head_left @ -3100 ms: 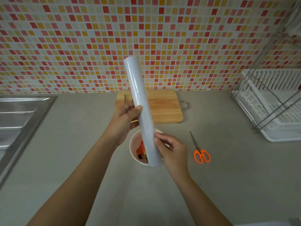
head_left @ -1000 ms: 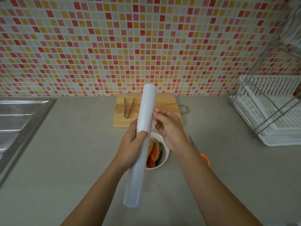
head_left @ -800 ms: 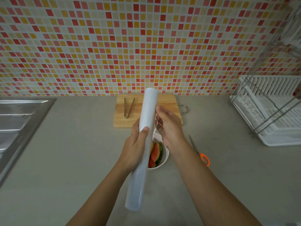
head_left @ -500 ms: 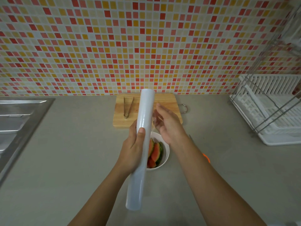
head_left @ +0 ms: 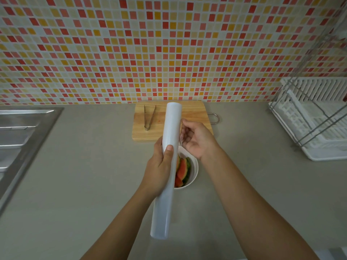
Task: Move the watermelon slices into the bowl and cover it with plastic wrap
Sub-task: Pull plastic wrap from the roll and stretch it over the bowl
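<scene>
Plastic wrap roll [head_left: 169, 184]: long smooth white cylinder, matte w/ a slight sheen, held off the counter, tilted, far end toward 12 o'clock, near end toward 6. L hand [head_left: 157, 169] grips it mid-length, fingers wrapped behind, thumb pressed on the front. R hand [head_left: 197, 139] sits just beside the roll's upper part at its 3 o'clock side, fingers curled in, thumb touching the roll. There's a thin glint of clear film at the fingertips, but can't tell if it's actually pinched. Hands are close together, roll between them. Bowl [head_left: 195, 169]: round, white, glossy, sits on the counter under the hands, left part blocked by roll and L hand. Watermelon slices [head_left: 182, 170] are inside it, red flesh w/ green rind, curved wedges stacked on edge. Wooden cutting board [head_left: 195, 113] at 12 o'clock of the bowl: rectangular, light grain, metal loop handle [head_left: 215, 118] on its 3 o'clock edge; roll tip overlaps it in view. Metal tongs [head_left: 149, 118] lie on the board's left part, tips toward 6. White plastic dish rack [head_left: 319, 124] w/ wire frame at 2 o'clock. Stainless sink [head_left: 20, 132] w/ ribbed drainer at 9 o'clock. Counter [head_left: 84, 175] is flat matte grey-beige. Back wall [head_left: 150, 44]: small mosaic tiles in red, orange, cream.
</scene>
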Action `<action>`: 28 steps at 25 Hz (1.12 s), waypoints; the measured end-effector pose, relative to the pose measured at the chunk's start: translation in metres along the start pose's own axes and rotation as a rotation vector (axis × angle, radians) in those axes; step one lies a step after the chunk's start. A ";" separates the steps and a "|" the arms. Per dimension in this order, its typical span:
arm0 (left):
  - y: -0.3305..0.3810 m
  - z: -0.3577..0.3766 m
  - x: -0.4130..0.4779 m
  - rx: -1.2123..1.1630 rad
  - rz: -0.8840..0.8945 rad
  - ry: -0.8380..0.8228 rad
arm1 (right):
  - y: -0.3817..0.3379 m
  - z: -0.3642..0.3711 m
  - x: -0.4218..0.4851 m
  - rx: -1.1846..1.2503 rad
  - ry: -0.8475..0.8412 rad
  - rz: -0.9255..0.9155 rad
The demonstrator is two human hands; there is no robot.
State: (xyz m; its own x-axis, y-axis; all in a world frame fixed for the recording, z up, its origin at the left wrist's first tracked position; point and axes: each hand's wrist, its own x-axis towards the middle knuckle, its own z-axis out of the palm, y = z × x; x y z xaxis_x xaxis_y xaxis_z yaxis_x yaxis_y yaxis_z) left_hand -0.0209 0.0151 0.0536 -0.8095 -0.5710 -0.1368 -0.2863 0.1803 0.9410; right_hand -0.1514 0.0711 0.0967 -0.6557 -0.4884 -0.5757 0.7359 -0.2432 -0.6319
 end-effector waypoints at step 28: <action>0.028 0.040 -0.029 -0.055 -0.097 0.175 | 0.005 -0.026 -0.011 -0.380 0.005 -0.501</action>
State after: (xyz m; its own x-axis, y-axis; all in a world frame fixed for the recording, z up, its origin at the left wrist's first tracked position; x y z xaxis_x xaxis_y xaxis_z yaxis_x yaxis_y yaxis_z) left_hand -0.0263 0.0687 0.0713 -0.6767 -0.7148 -0.1764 -0.3266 0.0768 0.9420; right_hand -0.1443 0.0970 0.0864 -0.9069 -0.3880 -0.1641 0.2286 -0.1260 -0.9653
